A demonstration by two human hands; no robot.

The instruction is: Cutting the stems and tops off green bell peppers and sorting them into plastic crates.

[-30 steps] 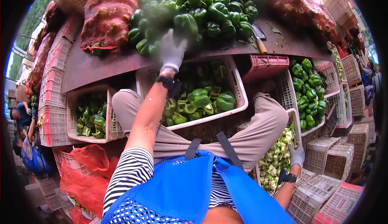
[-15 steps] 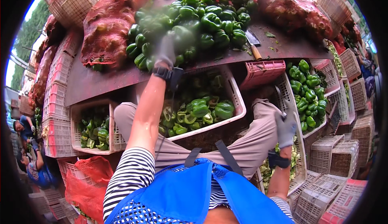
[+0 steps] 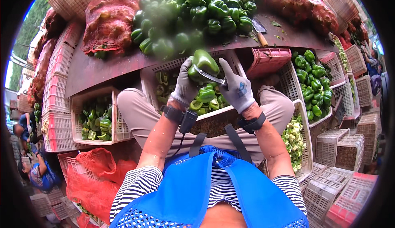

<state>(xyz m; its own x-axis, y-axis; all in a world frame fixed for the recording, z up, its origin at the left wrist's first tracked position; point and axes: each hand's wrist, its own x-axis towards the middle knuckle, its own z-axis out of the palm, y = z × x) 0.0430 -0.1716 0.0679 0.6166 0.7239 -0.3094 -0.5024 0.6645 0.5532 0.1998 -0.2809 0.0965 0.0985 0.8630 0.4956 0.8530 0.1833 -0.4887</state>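
The left hand, in a pale glove, is grasping a green bell pepper, its fingers wrapping the pepper's left side. The right hand, gloved too, is closing partly around the end of a small curved blade, while one finger is pointing up, straight, just beside the pepper. The blade is curving across the lower front of the pepper; whether its edge is cutting in, one cannot tell. The two hands are facing each other, near but apart, with the pepper between them above a crate that is holding cut pepper pieces. Beyond, a heap of whole peppers is resting on the table, and a wooden-handled knife is lying to the heap's right.
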